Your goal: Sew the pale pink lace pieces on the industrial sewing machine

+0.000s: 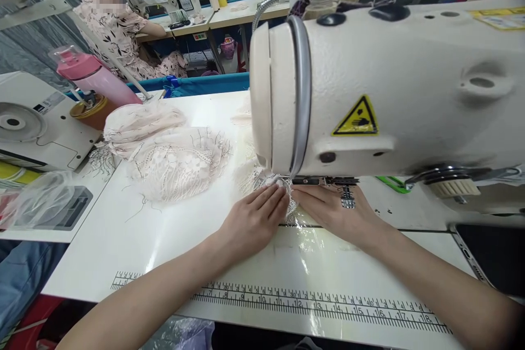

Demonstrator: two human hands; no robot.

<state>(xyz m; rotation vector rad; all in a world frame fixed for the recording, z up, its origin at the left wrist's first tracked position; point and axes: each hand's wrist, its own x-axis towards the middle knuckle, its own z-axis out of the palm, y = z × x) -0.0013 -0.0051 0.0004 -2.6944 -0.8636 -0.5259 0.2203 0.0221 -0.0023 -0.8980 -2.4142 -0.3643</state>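
Observation:
A white sewing machine point(348, 82) reaches in from the right over the table. Below its head lies a piece of pale lace fabric point(292, 205). My left hand point(256, 219) rests flat on this lace, its fingers stretched forward and lying side by side. On the other side of the needle area, my right hand point(340, 210) lies low against the table with its fingers extended toward the lace. The machine head partly covers its fingertips. The needle and presser foot are hidden. More pale lace pieces point(176, 164) with loose threads are heaped to the left.
A printed ruler point(320, 306) runs along the table's front edge. At right lies a dark phone point(492, 257); a green tool point(394, 184) sits behind my right hand. A pink bottle point(94, 76) stands back left. Beyond, a person point(118, 38) sits near another machine.

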